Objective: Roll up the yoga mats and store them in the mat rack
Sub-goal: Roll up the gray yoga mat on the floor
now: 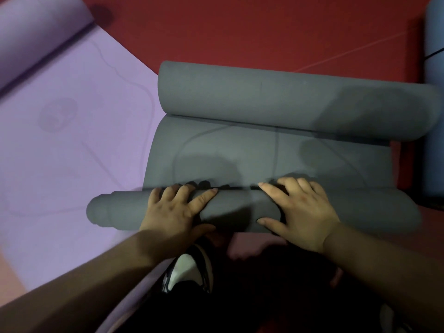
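Note:
A grey yoga mat (264, 155) lies on the red floor, rolled at both ends with a flat stretch between. Its near roll (235, 210) lies across in front of me, and its far end is curled into a thicker roll (276, 97). My left hand (177, 207) presses on top of the near roll left of centre, fingers spread over it. My right hand (302, 210) presses on the same roll right of centre, fingers spread, thumb on the near side. A purple yoga mat (72, 145) lies flat at the left, its far end curled up (36, 34).
A blue rolled mat (434, 68) stands along the right edge. The red floor (264, 27) stretches beyond the grey mat. My shoe (189, 267) shows below the near roll, between my forearms. No rack is in view.

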The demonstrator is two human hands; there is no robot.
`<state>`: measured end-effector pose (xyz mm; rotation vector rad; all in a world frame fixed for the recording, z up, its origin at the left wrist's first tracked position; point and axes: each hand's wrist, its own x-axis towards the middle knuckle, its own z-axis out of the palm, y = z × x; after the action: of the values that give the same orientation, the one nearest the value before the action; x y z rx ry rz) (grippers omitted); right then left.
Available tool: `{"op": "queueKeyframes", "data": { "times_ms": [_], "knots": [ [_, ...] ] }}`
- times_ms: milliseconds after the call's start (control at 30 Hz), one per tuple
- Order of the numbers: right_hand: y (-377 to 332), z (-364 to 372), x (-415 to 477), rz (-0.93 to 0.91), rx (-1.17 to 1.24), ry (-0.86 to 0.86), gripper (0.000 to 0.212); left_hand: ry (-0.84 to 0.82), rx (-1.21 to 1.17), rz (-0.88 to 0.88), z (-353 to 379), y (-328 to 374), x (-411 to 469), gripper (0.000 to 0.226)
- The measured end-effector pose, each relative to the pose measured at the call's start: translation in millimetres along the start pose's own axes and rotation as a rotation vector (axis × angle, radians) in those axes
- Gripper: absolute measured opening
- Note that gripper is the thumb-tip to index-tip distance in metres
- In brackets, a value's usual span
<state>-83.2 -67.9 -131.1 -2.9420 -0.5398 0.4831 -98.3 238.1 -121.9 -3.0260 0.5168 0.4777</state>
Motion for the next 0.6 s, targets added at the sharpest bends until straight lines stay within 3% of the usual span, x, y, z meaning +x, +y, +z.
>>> {"op": "queueKeyframes", "data": {
  "times_ms": [200,467,600],
  "knots": [
    [-8.2,19.5,-21.2,-0.021,-0.063,0.112,0.082,-0.07,-0.008,0.015,-6.0,-8.7,10.5,0.085],
    [-1.8,10.9,-3.0,0.01,-0.072,0.034,0.081,0.109,0.036,0.047,-0.1,7.0,9.6,0.084],
    [0.3,6.0,7.0,0.001,-0.061,0.007,0.085,0.066,0.048,0.006,7.4,13.8,15.9,0.089]
  ]
}}
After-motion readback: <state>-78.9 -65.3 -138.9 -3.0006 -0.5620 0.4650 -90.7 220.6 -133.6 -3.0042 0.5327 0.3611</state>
